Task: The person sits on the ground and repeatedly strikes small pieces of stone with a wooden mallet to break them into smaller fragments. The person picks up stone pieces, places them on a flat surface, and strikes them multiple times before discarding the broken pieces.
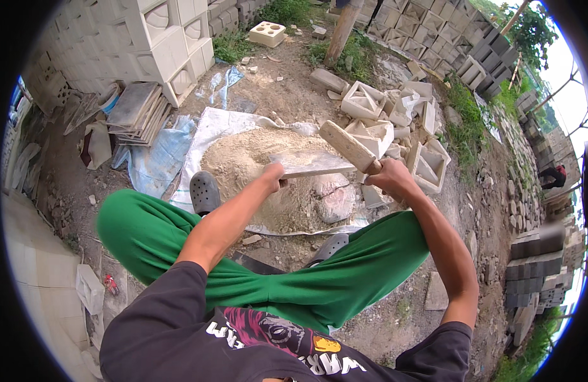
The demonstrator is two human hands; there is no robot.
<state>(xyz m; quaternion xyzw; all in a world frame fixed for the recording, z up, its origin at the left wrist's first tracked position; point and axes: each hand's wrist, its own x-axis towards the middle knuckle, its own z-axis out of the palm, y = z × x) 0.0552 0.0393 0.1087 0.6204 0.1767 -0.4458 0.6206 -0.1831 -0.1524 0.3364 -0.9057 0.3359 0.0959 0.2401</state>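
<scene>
My left hand is closed round the near left corner of a flat, dusty grey board. My right hand grips the narrow handle of a thick, pale wooden mallet, its head tilted up toward the far left. The mallet's handle end lies close to the board's right end; whether they touch, I cannot tell. Below them spreads a heap of pale sandy powder on a white woven sheet. A rounded, pinkish-white lump rests at the heap's near right side.
Broken concrete blocks lie in a pile right of the sheet. Stacked boards stand at left beside a blue sheet. A wall of white blocks rises behind them. A wooden post stands at the back.
</scene>
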